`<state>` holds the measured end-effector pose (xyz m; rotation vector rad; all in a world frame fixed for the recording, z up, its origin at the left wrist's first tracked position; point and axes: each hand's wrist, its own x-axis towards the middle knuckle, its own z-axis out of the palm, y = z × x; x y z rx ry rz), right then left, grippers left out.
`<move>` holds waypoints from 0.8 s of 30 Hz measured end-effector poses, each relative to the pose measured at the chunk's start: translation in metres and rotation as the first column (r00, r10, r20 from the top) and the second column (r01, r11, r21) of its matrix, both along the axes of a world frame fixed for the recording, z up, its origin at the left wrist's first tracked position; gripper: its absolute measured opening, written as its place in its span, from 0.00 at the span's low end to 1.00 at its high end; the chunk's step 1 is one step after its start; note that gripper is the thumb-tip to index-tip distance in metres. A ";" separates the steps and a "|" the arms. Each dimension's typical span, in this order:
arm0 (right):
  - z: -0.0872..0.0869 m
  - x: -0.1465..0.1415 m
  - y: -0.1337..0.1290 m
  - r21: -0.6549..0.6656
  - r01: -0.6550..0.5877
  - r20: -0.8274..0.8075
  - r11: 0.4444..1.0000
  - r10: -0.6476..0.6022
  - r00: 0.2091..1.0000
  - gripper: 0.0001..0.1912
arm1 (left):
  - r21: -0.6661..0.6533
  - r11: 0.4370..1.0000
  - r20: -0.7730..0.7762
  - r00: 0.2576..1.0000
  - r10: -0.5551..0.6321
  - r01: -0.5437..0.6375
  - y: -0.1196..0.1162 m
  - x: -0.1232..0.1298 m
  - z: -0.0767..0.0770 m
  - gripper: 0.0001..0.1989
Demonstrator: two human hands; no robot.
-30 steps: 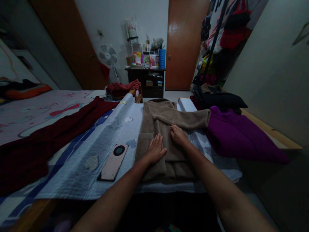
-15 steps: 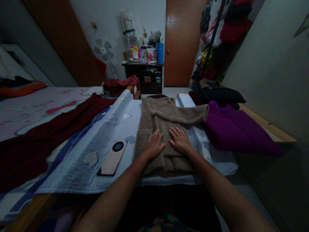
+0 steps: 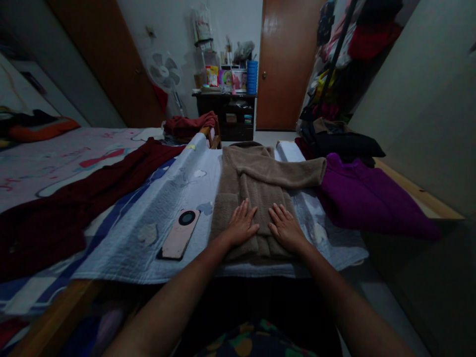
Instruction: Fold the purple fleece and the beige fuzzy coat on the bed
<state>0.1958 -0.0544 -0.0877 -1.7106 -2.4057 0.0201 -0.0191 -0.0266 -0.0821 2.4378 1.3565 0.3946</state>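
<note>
A brown fleecy garment [image 3: 260, 186] lies partly folded on a pale blue cloth [image 3: 130, 248], one sleeve stretched out to the right. My left hand [image 3: 241, 224] rests flat on its near part, fingers spread. Beside it, my right hand [image 3: 287, 228] also presses flat on the fabric with its fingers apart. Neither hand holds anything. Left of the garment is a pink phone [image 3: 180, 235], its round camera ring facing up. The sleeve's end touches or lies close to a folded purple garment [image 3: 372, 198] on the right.
A dark red garment [image 3: 89, 203] stretches over the bed at left. Dark folded clothes [image 3: 342, 141] sit behind the purple one. Farther back are a fan [image 3: 165, 72], a dark cabinet [image 3: 223, 116] and a wooden door [image 3: 288, 69].
The view has shifted slightly, so the scene sits a little farther right. My right hand has slid a bit outward on the brown garment, widening the space between the hands.
</note>
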 end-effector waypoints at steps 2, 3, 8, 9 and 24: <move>0.002 -0.002 -0.004 0.005 0.012 0.005 1.000 -0.012 1.000 0.29 | 0.017 1.000 0.003 1.000 -0.008 0.008 -0.009 -0.001 0.000 0.32; 0.003 -0.003 -0.006 0.012 0.014 0.005 1.000 -0.014 1.000 0.29 | 0.024 1.000 0.003 1.000 -0.014 0.014 -0.014 -0.002 0.000 0.31; 0.004 -0.004 -0.011 0.066 0.003 0.001 0.998 -0.003 1.000 0.28 | 0.020 0.998 -0.027 0.998 -0.064 0.064 -0.030 -0.006 0.002 0.34; 0.005 -0.004 -0.012 0.072 0.002 0.003 0.997 -0.002 1.000 0.27 | 0.017 0.997 -0.030 0.997 -0.073 0.074 -0.033 -0.007 0.003 0.36; 0.055 -0.067 0.041 -0.037 -0.125 -0.180 0.991 0.116 0.977 0.18 | -0.031 0.996 0.267 0.961 -0.075 0.086 -0.054 -0.026 0.006 0.29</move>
